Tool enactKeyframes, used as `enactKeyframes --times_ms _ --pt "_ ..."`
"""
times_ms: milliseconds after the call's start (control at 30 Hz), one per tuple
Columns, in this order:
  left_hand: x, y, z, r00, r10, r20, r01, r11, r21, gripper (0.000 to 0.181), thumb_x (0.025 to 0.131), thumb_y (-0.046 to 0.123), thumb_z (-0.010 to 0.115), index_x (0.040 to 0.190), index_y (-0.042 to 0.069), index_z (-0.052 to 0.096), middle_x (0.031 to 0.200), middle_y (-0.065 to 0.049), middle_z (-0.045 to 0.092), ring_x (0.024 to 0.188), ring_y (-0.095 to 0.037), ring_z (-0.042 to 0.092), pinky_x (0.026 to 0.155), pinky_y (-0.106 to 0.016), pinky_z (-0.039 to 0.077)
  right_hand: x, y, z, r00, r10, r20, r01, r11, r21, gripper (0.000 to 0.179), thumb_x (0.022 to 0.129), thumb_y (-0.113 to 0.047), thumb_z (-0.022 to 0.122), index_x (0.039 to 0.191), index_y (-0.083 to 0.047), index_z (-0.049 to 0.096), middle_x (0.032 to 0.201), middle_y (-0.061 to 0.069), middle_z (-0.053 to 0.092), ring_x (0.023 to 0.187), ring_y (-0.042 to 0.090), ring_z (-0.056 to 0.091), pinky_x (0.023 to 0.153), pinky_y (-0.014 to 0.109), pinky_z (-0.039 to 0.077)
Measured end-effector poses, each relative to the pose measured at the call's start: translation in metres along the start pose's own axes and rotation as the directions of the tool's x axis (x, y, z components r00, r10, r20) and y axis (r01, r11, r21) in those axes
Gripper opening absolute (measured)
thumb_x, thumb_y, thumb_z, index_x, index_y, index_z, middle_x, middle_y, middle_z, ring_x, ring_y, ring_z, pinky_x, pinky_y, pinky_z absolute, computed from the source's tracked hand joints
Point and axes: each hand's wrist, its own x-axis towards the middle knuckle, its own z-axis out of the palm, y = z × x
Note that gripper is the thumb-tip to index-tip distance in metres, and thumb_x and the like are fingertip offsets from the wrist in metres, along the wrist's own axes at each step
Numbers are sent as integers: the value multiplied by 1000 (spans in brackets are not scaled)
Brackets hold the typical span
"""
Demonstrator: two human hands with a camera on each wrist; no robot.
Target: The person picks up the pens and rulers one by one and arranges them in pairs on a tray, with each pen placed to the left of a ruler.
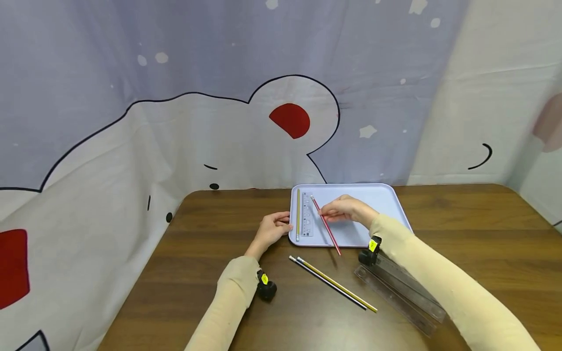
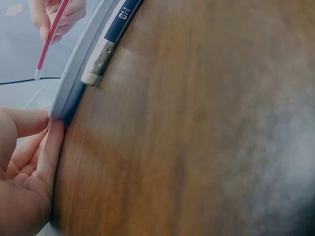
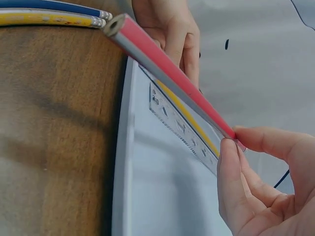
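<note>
Brown wood-grain desk (image 1: 219,224). Pale tray (image 1: 373,200) set at far edge. Yellow pencil (image 1: 338,285), dark-blue pencil (image 1: 328,283) laid side by side in front. Clear rulers (image 1: 395,300) placed right of pencils, partly hidden.

A red pencil (image 1: 330,234) slants above the pale tray (image 1: 373,194).

brown wood-grain surface (image 1: 197,253), rounded far corners (image 1: 193,197), pale glare (image 2: 288,137) on top, printed fabric backdrop (image 1: 377,73) behind, blue-grey and white, pale stars (image 1: 368,131)
</note>
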Motion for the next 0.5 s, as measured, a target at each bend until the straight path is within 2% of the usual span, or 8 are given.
enactKeyframes --times_ms 400,500 --pt "-1 1 0 1000 10 3 -10 1000 -3 45 85 -3 66 128 -8 56 118 -26 62 91 -18 64 78 -30 60 9 -3 -2 999 15 -39 -15 1000 11 7 86 0 63 81 -4 65 65 -1 69 58 6 64 66 17 58" --pt "-5 10 -1 1000 14 12 -13 1000 -5 45 85 -5 65 128 -10 54 119 -29 61 93 -23 65 79 -32 60 11 -5 -3 999 15 -47 -14 1000 19 7 86 0 62 81 -4 65 65 -2 69 58 5 64 65 17 57"
